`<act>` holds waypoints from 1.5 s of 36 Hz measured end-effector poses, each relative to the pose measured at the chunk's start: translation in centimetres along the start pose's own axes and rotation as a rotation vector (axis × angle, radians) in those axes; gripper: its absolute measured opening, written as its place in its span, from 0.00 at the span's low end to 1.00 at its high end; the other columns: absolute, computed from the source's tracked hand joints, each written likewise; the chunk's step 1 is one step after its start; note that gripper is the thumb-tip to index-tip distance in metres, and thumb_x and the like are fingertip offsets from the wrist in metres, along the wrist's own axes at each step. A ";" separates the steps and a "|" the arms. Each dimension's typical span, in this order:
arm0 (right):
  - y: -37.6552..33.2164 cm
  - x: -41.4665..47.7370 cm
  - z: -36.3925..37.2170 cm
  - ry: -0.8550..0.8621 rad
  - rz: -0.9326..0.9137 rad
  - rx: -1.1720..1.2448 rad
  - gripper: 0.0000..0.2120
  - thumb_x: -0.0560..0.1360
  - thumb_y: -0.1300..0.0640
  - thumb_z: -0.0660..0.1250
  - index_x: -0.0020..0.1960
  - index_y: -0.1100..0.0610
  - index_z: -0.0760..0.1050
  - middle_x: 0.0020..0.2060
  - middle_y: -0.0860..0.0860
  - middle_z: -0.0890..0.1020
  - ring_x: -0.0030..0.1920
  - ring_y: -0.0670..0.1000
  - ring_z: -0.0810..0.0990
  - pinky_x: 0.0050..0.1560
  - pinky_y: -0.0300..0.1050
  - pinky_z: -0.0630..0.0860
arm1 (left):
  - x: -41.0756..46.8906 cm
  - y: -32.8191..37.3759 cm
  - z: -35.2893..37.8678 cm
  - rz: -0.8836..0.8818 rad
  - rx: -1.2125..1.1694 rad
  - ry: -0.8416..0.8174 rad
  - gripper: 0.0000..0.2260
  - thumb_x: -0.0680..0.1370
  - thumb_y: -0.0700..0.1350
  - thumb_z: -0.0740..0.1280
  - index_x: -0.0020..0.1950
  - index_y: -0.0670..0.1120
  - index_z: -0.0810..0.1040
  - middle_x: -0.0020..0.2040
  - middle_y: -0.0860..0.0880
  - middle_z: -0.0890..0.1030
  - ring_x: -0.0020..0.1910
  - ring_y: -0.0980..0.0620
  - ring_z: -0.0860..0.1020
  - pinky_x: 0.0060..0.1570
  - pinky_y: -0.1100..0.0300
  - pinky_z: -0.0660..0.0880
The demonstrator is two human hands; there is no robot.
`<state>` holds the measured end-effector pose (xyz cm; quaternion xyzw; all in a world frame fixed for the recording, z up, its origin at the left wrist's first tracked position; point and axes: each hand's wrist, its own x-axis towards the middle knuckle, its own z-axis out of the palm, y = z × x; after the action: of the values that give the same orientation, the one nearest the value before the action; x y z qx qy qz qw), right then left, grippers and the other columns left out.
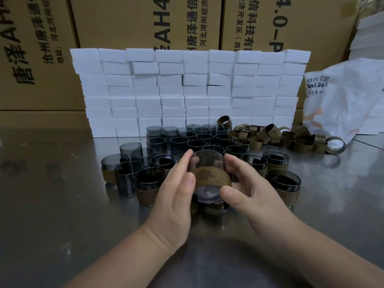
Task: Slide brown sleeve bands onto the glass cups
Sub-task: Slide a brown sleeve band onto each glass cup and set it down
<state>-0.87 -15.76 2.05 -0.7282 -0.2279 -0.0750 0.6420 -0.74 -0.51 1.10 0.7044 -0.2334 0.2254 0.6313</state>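
Observation:
I hold a smoky glass cup (207, 161) tilted on its side above the table, its base toward me. A brown sleeve band (209, 177) with an embossed mark sits around its middle. My left hand (176, 190) grips the cup from the left, thumb on the band's edge. My right hand (245, 186) grips it from the right, thumb near the base. Several bare glass cups (178, 142) stand behind. Cups with bands (284, 183) stand at both sides. Loose brown bands (276, 136) lie in a heap at the back right.
A wall of stacked white foam blocks (187, 90) runs across the back of the shiny metal table (52, 204). Cardboard cartons (145, 21) rise behind it. A white plastic bag (342, 96) lies at the right by the bands.

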 end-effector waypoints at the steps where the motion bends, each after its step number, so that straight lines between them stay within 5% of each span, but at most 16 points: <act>1: -0.1 0.0 0.0 -0.013 -0.005 -0.006 0.36 0.62 0.44 0.71 0.67 0.43 0.61 0.52 0.34 0.80 0.50 0.37 0.79 0.55 0.43 0.75 | 0.0 0.0 0.0 0.005 0.029 0.001 0.24 0.70 0.63 0.52 0.64 0.58 0.64 0.65 0.53 0.72 0.65 0.62 0.70 0.66 0.65 0.64; 3: -0.2 -0.1 -0.1 -0.037 -0.015 0.008 0.33 0.65 0.49 0.68 0.67 0.43 0.60 0.51 0.30 0.75 0.53 0.33 0.74 0.55 0.37 0.74 | 0.1 0.0 -0.1 0.015 0.077 0.008 0.24 0.70 0.64 0.52 0.63 0.59 0.64 0.64 0.53 0.73 0.64 0.63 0.70 0.62 0.70 0.64; 6: -0.2 -0.1 -0.2 -0.051 -0.016 0.020 0.30 0.66 0.51 0.66 0.66 0.42 0.60 0.41 0.31 0.81 0.46 0.33 0.78 0.47 0.28 0.73 | 0.1 0.0 -0.2 0.054 0.116 0.017 0.31 0.68 0.73 0.53 0.64 0.56 0.65 0.63 0.52 0.74 0.63 0.61 0.71 0.62 0.68 0.65; 10: -0.8 -0.1 -0.1 -0.045 -0.018 0.021 0.31 0.66 0.48 0.68 0.67 0.43 0.62 0.54 0.41 0.76 0.53 0.42 0.80 0.54 0.36 0.75 | 0.1 0.1 -0.1 0.100 0.124 0.018 0.32 0.68 0.76 0.49 0.63 0.57 0.65 0.62 0.54 0.74 0.61 0.65 0.72 0.57 0.74 0.65; 13: -1.2 -0.3 0.0 -0.048 -0.013 0.029 0.36 0.60 0.40 0.72 0.65 0.41 0.64 0.56 0.50 0.72 0.59 0.52 0.72 0.58 0.48 0.68 | 0.2 0.1 -0.1 0.114 0.123 0.013 0.33 0.69 0.75 0.49 0.64 0.55 0.65 0.61 0.54 0.74 0.58 0.67 0.73 0.54 0.76 0.65; 16: -1.4 -0.3 0.0 -0.019 0.003 0.033 0.30 0.65 0.47 0.67 0.66 0.43 0.64 0.58 0.63 0.73 0.59 0.53 0.72 0.58 0.50 0.68 | 0.2 0.1 -0.1 0.117 0.116 0.009 0.34 0.68 0.76 0.49 0.64 0.54 0.65 0.61 0.53 0.75 0.57 0.67 0.74 0.54 0.76 0.65; 21: -1.6 -0.4 -0.1 -0.013 0.003 0.008 0.32 0.65 0.50 0.65 0.69 0.48 0.64 0.58 0.68 0.73 0.60 0.52 0.72 0.58 0.48 0.68 | 0.4 0.0 -0.1 0.121 0.099 -0.019 0.40 0.68 0.76 0.50 0.66 0.47 0.69 0.59 0.49 0.77 0.57 0.60 0.76 0.54 0.69 0.69; 25: -1.7 -0.4 -0.2 -0.034 -0.005 0.005 0.32 0.65 0.51 0.65 0.69 0.49 0.63 0.57 0.67 0.74 0.59 0.46 0.71 0.58 0.44 0.70 | 0.5 0.0 -0.3 0.123 0.090 -0.035 0.45 0.67 0.76 0.51 0.67 0.42 0.69 0.58 0.47 0.78 0.56 0.56 0.77 0.55 0.64 0.71; 29: -1.3 -0.3 -0.4 -0.073 -0.021 0.037 0.31 0.66 0.53 0.65 0.68 0.51 0.64 0.44 0.42 0.84 0.50 0.36 0.80 0.45 0.27 0.74 | 0.6 0.0 -0.2 0.118 0.094 -0.016 0.38 0.68 0.75 0.52 0.63 0.47 0.71 0.54 0.48 0.79 0.51 0.54 0.79 0.52 0.61 0.74; 31: -1.4 -0.3 -0.3 -0.076 -0.027 0.054 0.31 0.66 0.54 0.65 0.69 0.53 0.65 0.45 0.38 0.84 0.50 0.35 0.79 0.45 0.27 0.73 | 0.6 0.0 -0.2 0.112 0.105 0.000 0.35 0.68 0.75 0.52 0.62 0.50 0.71 0.53 0.50 0.79 0.50 0.56 0.79 0.51 0.62 0.74; 36: -1.7 -0.4 -0.2 -0.063 -0.041 0.120 0.27 0.66 0.57 0.64 0.65 0.53 0.67 0.51 0.41 0.80 0.45 0.35 0.80 0.43 0.26 0.72 | 0.6 0.1 -0.2 0.099 0.098 0.016 0.26 0.69 0.74 0.53 0.56 0.60 0.73 0.51 0.52 0.80 0.47 0.52 0.79 0.48 0.59 0.76; 41: -1.8 -0.2 -0.2 -0.067 -0.066 0.138 0.20 0.67 0.57 0.64 0.59 0.50 0.71 0.53 0.43 0.79 0.46 0.36 0.81 0.43 0.27 0.73 | 0.5 0.3 -0.3 0.080 0.117 0.003 0.32 0.68 0.75 0.53 0.59 0.53 0.72 0.51 0.50 0.80 0.47 0.50 0.79 0.49 0.50 0.77; 54: -1.5 -0.1 -0.6 -0.054 -0.104 0.083 0.16 0.67 0.49 0.70 0.55 0.47 0.77 0.53 0.52 0.80 0.48 0.43 0.82 0.46 0.32 0.75 | 0.4 0.6 -0.3 0.113 0.107 -0.004 0.38 0.68 0.75 0.53 0.61 0.45 0.73 0.49 0.51 0.80 0.45 0.57 0.79 0.46 0.66 0.74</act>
<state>-1.46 -16.25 3.46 -0.6899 -0.2856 -0.0793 0.6605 -0.79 -0.29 1.90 0.7231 -0.2617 0.2717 0.5786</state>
